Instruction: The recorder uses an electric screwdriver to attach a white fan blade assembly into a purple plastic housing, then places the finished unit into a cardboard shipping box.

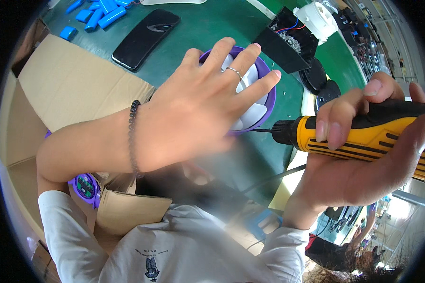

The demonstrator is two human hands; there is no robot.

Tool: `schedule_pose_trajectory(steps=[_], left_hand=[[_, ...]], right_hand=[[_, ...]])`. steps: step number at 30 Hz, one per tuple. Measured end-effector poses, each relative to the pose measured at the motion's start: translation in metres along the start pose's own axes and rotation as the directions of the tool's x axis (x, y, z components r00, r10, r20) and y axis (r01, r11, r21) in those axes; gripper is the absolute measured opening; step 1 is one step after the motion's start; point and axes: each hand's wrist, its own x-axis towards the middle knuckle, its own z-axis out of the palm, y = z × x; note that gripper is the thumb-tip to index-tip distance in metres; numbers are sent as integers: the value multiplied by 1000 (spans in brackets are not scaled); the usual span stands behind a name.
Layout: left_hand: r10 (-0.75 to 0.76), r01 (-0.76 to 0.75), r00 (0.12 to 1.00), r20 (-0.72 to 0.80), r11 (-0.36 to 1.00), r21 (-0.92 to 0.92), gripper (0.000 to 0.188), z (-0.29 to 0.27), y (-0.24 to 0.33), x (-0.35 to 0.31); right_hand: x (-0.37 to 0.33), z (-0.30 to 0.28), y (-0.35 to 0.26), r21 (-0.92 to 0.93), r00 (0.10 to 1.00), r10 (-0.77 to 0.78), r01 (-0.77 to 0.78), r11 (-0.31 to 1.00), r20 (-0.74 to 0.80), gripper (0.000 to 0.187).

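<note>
My left hand [203, 94] spans a round purple housing [270, 101] with white blade-like parts [253, 115] inside. Its fingers are spread across the top and reach the far and right rim; the thumb is blurred near the close side. In my right hand [349, 174] is a yellow and black electric screwdriver [359, 137], held level with its bit pointing left. The thin bit [262, 130] meets the housing's near right edge; whether it sits in a screw is hidden.
A black phone [146, 38] and blue cylindrical cells [99, 14] lie at the far left. An open cardboard box [75, 80] with a purple-rimmed item [86, 187] stands left. A black bin of small screws [288, 42], a white part [316, 21] and black discs [315, 75] are far right.
</note>
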Motion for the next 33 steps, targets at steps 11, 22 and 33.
schedule_pose_trajectory(steps=[11,22,33], left_hand=[[-18,17,1000,3,997,73,107,4,3,2],[-27,26,999,19,996,86,106,2,3,2],[16,-15,992,124,1000,-6,108,-21,-31,6]], right_hand=[[1,14,-5,49,967,167,-161,986,-194,36],[6,14,-3,41,923,122,-115,993,-365,32],[8,-7,-17,-44,943,101,-121,992,-318,39]])
